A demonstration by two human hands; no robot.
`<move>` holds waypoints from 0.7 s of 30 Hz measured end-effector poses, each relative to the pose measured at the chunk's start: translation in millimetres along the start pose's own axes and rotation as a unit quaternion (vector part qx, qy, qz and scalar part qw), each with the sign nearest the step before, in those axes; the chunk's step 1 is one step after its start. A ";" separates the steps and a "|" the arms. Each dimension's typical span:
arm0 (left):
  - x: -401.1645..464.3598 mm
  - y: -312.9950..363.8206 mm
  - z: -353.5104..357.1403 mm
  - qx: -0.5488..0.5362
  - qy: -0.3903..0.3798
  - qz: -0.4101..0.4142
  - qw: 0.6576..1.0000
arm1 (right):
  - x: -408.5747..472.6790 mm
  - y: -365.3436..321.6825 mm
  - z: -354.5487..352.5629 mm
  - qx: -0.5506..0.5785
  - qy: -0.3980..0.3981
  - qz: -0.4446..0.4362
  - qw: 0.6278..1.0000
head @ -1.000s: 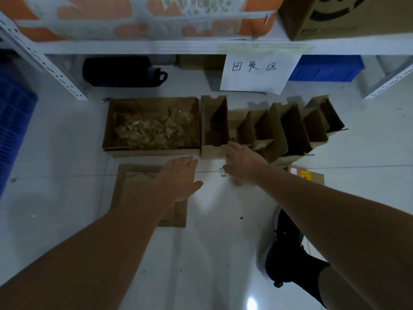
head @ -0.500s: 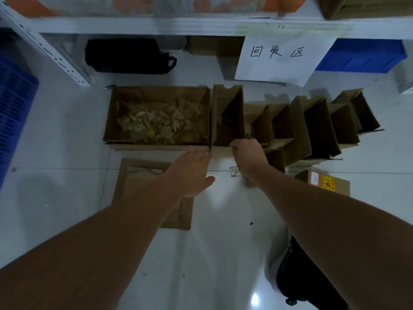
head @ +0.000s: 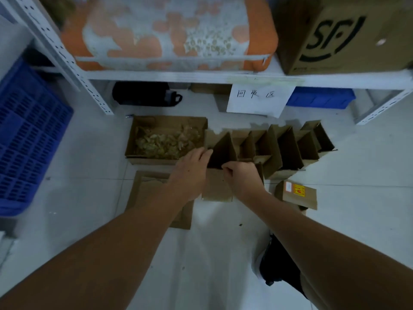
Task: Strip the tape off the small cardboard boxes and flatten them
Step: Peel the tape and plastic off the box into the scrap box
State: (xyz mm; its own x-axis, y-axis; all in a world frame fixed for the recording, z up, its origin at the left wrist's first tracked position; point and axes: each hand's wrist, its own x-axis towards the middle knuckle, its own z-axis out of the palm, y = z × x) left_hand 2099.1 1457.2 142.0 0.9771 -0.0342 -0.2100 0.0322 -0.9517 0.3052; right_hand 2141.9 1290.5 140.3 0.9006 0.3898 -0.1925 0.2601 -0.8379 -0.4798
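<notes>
One open brown cardboard box (head: pixel 220 153) is gripped by the left hand (head: pixel 190 170) and right hand (head: pixel 242 177); several upright brown boxes (head: pixel 288 148) remain unflattened on the floor, beside a flattened brown cardboard sheet (head: pixel 147 186).

Handwritten 回收区 on a white paper sheet (head: pixel 259 100) hanging from the shelf edge, large black SF logo on the cardboard carton (head: pixel 344 34) on the shelf, a red-and-yellow label, too small to read, on a flat brown box (head: pixel 297 194) on the floor
</notes>
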 end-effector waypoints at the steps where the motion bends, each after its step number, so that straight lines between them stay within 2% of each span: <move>1: -10.6 3.5 -12.5 0.019 0.006 0.020 1.000 | -13.6 -9.9 -7.9 0.001 -0.008 -0.007 1.000; 3: -34.8 11.0 -36.1 0.054 -0.001 0.042 0.998 | -39.3 -29.0 -22.9 0.006 -0.016 -0.014 1.000; 7: -85.6 26.4 -72.4 0.089 0.001 0.033 0.995 | -90.1 -59.1 -44.9 0.059 0.028 -0.043 0.997; 11: -130.1 25.8 -92.3 0.062 0.022 0.006 0.998 | -138.3 -77.5 -64.1 0.137 0.104 -0.084 0.981; 14: -160.7 24.1 -106.4 0.018 0.067 -0.040 0.997 | -167.7 -84.2 -65.3 0.178 0.140 -0.062 0.972; 17: -186.0 32.6 -124.1 -0.009 0.095 -0.067 0.993 | -186.3 -93.2 -56.9 0.163 0.059 -0.016 0.985; 19: -197.0 41.2 -132.9 -0.017 0.123 -0.065 0.990 | -193.6 -106.1 -51.1 0.111 -0.002 -0.011 0.994; 21: -204.0 50.8 -140.5 -0.034 0.150 -0.065 0.986 | -196.6 -119.6 -45.5 0.072 0.002 -0.010 0.997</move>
State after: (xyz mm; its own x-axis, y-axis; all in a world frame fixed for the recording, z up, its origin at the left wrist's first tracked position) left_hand 1931.0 1458.7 330.9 0.9815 0.1889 0.0303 0.1659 -0.9193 0.3569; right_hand 1949.7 1296.8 274.5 0.8975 0.4032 -0.1786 0.2245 -0.7664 -0.6019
